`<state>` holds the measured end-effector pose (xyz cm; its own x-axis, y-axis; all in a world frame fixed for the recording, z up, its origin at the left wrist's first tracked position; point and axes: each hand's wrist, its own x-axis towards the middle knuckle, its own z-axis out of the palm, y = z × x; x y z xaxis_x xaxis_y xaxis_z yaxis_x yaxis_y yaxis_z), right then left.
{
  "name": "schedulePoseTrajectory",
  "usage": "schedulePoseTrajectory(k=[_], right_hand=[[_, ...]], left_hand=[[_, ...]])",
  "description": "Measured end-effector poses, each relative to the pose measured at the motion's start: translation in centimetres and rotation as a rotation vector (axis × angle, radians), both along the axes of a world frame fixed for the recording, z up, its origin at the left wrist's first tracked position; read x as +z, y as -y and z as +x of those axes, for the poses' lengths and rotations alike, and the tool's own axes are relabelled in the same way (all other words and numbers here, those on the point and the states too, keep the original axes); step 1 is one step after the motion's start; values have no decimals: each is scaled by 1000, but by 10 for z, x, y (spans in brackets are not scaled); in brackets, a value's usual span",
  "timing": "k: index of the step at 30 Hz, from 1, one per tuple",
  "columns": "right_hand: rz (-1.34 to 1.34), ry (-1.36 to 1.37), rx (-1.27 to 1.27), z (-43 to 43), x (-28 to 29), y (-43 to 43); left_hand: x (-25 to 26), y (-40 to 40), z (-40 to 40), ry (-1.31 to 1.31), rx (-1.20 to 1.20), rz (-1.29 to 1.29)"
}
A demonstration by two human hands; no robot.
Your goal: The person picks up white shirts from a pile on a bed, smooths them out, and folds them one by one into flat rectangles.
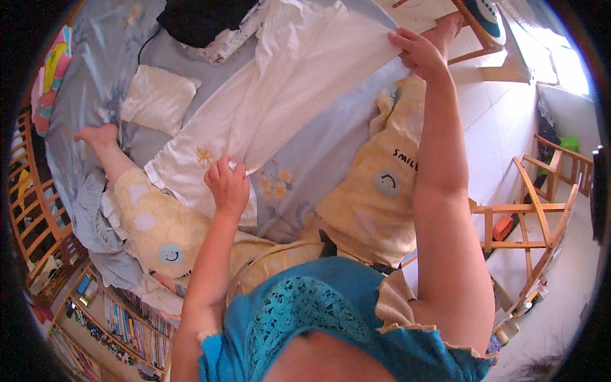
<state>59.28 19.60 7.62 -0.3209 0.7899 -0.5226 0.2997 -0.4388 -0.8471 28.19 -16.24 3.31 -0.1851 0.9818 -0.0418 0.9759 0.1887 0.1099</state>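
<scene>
A white cloth garment (286,81) with a small gold emblem lies stretched across a blue-grey floral bedsheet (315,129). My left hand (226,186) grips a bunched part of the garment near the emblem, at its near end. With the arm reaching far forward, my right hand (415,52) pinches the garment's far right edge and pulls it taut. Between my spread legs, in yellow patterned trousers (372,191), the near part of the cloth rests on the bed. To the left of the garment lies a folded cream cloth (160,99).
Black fabric (205,21) lies at the bed's far side, and a striped colourful cloth (52,79) at the left edge. Grey clothing (98,210) is heaped beside my left leg. A bookshelf (129,320) stands lower left, wooden chairs (530,207) at right on a tiled floor.
</scene>
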Motion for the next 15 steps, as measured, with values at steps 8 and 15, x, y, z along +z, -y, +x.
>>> schedulePoseTrajectory(k=[8,15], right_hand=[[18,196,193,20,-11,-3],[93,364,209,12,-16,-7]], left_hand=[[-12,10,-9,66,-59,70],[-4,6,-17,183,-20,115]])
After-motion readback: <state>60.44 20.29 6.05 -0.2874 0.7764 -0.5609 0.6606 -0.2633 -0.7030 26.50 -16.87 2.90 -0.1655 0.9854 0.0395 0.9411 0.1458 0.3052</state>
